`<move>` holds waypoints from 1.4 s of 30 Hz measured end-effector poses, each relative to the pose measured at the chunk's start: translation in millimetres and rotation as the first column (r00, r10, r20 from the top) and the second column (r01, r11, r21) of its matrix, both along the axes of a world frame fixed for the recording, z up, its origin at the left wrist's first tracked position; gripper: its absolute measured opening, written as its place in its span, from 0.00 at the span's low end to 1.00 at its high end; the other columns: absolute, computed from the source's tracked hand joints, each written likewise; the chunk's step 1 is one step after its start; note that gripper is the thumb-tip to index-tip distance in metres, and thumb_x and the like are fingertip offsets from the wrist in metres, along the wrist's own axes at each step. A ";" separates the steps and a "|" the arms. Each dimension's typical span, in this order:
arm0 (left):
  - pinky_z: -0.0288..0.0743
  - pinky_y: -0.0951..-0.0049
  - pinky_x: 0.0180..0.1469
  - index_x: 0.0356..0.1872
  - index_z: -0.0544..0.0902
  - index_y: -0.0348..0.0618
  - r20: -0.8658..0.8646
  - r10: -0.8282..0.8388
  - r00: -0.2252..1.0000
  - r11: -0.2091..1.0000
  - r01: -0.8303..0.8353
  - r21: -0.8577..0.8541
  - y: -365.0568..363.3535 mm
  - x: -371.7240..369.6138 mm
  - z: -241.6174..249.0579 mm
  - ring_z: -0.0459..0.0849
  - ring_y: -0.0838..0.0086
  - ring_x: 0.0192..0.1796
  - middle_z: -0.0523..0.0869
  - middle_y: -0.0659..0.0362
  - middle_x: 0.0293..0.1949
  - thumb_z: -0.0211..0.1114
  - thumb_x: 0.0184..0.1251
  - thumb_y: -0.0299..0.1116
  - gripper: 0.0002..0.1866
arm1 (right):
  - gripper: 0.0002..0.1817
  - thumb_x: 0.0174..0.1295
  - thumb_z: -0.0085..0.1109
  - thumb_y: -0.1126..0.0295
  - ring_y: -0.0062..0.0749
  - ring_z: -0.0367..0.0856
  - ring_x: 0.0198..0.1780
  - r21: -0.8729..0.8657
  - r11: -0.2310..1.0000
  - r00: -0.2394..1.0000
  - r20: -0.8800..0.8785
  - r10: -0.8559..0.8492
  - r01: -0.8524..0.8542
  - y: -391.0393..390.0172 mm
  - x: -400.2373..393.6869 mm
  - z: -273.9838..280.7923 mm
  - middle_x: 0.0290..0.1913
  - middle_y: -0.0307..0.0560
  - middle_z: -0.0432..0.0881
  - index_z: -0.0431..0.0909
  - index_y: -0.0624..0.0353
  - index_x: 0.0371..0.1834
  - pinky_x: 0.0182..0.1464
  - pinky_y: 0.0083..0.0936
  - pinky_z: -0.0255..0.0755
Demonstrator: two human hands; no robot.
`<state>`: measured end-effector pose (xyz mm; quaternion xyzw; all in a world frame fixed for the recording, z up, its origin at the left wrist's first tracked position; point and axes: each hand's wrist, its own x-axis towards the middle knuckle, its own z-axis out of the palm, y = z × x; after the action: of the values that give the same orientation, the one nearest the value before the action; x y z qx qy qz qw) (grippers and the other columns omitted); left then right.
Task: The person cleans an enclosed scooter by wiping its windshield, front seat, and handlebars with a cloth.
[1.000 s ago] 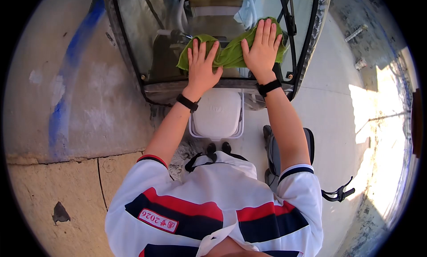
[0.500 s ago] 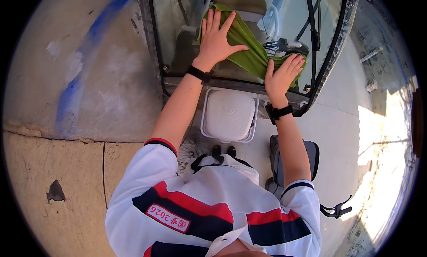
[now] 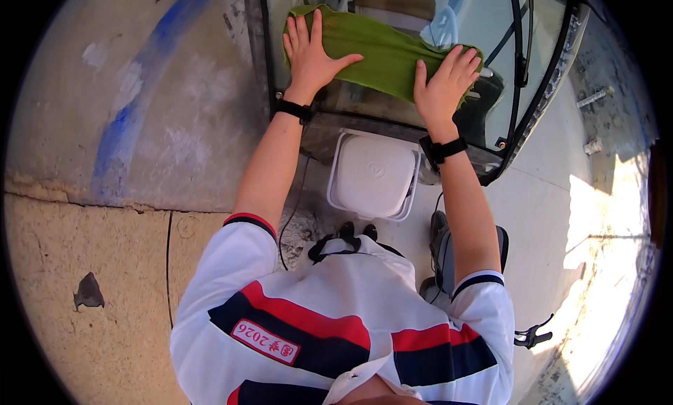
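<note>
So I had the left hand (image 3: 310, 60) and right hand (image 3: 442, 93) splayed on the green cloth (image 3: 375, 47), probably light, super floppy, best grabbed by both ends.

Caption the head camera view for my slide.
Left hand and right hand hold a green cloth flat against a windscreen.

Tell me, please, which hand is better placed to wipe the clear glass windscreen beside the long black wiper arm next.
Probably the right hand: spread over the right end of the green fabric cloth, it is nearer the wiper arm; the left hand lies on the opposite end.
</note>
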<state>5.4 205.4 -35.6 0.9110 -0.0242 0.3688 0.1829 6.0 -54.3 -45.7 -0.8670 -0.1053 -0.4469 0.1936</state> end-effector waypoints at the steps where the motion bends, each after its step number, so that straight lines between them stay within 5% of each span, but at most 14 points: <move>1: 0.34 0.41 0.78 0.81 0.48 0.48 -0.015 0.016 1.000 1.000 -0.016 -0.008 3.5 -5.2 -7.8 0.36 0.44 0.82 0.46 0.38 0.80 0.73 0.45 0.74 0.68 | 0.46 0.67 0.58 0.51 0.75 0.40 0.79 -0.016 1.000 1.000 0.005 0.019 -0.019 2.8 -1.2 -1.4 0.78 0.77 0.46 0.50 0.74 0.77 0.77 0.63 0.38; 11: 0.38 0.37 0.77 0.80 0.49 0.40 -0.068 0.132 0.989 0.991 -0.133 -0.019 6.0 -50.8 -82.3 0.42 0.36 0.79 0.53 0.33 0.75 0.67 0.58 0.68 0.60 | 0.46 0.65 0.61 0.48 0.66 0.47 0.80 -0.127 0.986 0.994 -0.012 0.112 -0.112 24.8 -14.5 -15.1 0.79 0.67 0.52 0.55 0.67 0.78 0.77 0.59 0.43; 22: 0.36 0.33 0.76 0.77 0.46 0.25 -0.178 0.047 0.983 0.996 -0.034 0.078 -50.1 -76.0 -104.5 0.41 0.25 0.76 0.50 0.23 0.72 0.61 0.69 0.57 0.52 | 0.44 0.59 0.62 0.64 0.57 0.50 0.80 -0.188 0.953 0.969 -0.127 0.214 -0.236 -5.5 -28.6 -19.4 0.80 0.60 0.54 0.55 0.61 0.79 0.78 0.54 0.42; 25: 0.36 0.31 0.75 0.77 0.42 0.26 -0.218 -0.035 0.975 0.990 0.064 0.124 -71.9 -79.3 -101.6 0.38 0.23 0.76 0.46 0.22 0.73 0.59 0.71 0.57 0.53 | 0.44 0.58 0.61 0.65 0.53 0.51 0.81 -0.172 0.970 0.981 -0.124 0.150 -0.170 -17.6 -31.4 -22.8 0.80 0.57 0.55 0.55 0.60 0.79 0.79 0.53 0.44; 33: 0.38 0.31 0.75 0.77 0.53 0.28 -0.242 -0.260 0.935 0.933 0.308 0.185 -140.2 -78.5 -95.8 0.42 0.25 0.77 0.55 0.26 0.72 0.59 0.67 0.64 0.53 | 0.42 0.59 0.55 0.70 0.56 0.49 0.81 -0.135 0.990 0.995 -0.095 0.039 -0.051 -69.4 -32.9 -33.8 0.80 0.58 0.54 0.53 0.62 0.80 0.79 0.55 0.41; 42: 0.36 0.40 0.78 0.78 0.59 0.43 -0.250 -0.454 0.855 0.849 0.500 0.169 -192.9 -75.9 -81.5 0.46 0.41 0.80 0.58 0.37 0.75 0.62 0.65 0.62 0.48 | 0.39 0.60 0.49 0.77 0.61 0.50 0.80 -0.038 0.999 0.999 -0.044 -0.019 0.017 -117.8 -39.8 -48.7 0.79 0.64 0.54 0.53 0.65 0.79 0.78 0.57 0.44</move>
<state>-70.5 12.5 -117.1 0.9234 -0.2742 0.2122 0.1647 -33.9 -172.1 -94.4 -0.8810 -0.1014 -0.4273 0.1756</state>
